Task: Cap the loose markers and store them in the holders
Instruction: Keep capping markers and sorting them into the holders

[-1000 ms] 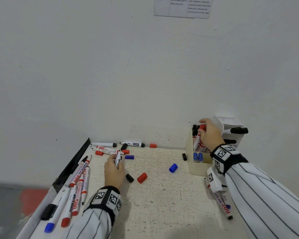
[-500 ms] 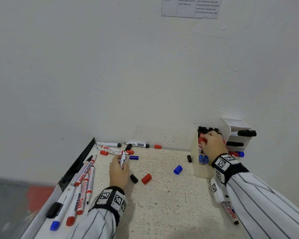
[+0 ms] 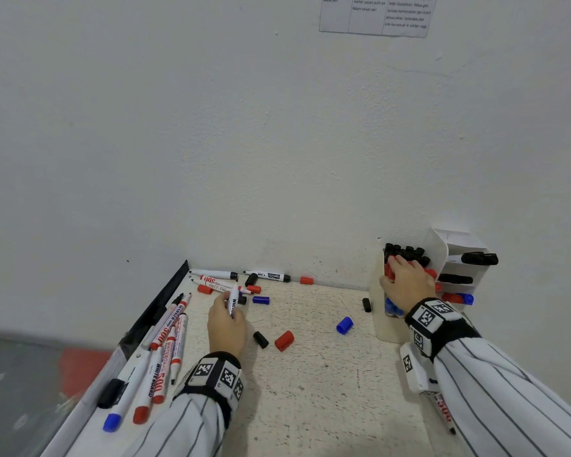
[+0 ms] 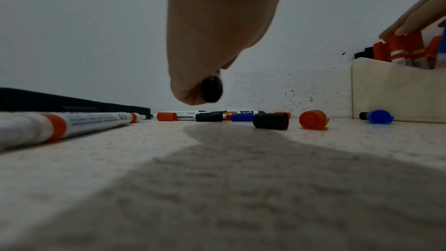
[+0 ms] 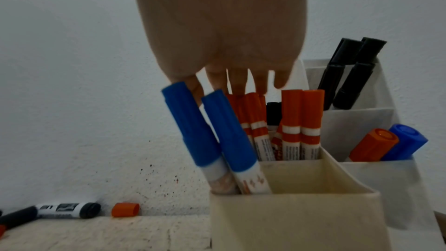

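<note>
My left hand (image 3: 227, 316) grips a white marker with a black end (image 3: 233, 300), held upright over the speckled table; its black end (image 4: 212, 92) pokes out below the fist in the left wrist view. My right hand (image 3: 406, 280) lies with straight fingers (image 5: 241, 85) on top of the red-capped markers (image 5: 292, 121) standing in the cream holder (image 3: 381, 324), touching their caps. Two blue-capped markers (image 5: 212, 133) lean in the holder's front compartment. Loose caps lie between the hands: red (image 3: 284, 340), black (image 3: 260, 339), blue (image 3: 344, 325).
Several uncapped markers (image 3: 165, 341) lie along the table's left edge by a black bar (image 3: 160, 303). More markers and caps (image 3: 244, 282) sit against the back wall. A white tiered holder (image 3: 455, 252) with black, red and blue markers stands behind the cream one. One marker (image 3: 444, 413) lies under my right forearm.
My right hand has lowered the red marker into the cream holder and now lies flat on the red caps. My left hand has kept hold of its marker in place.
</note>
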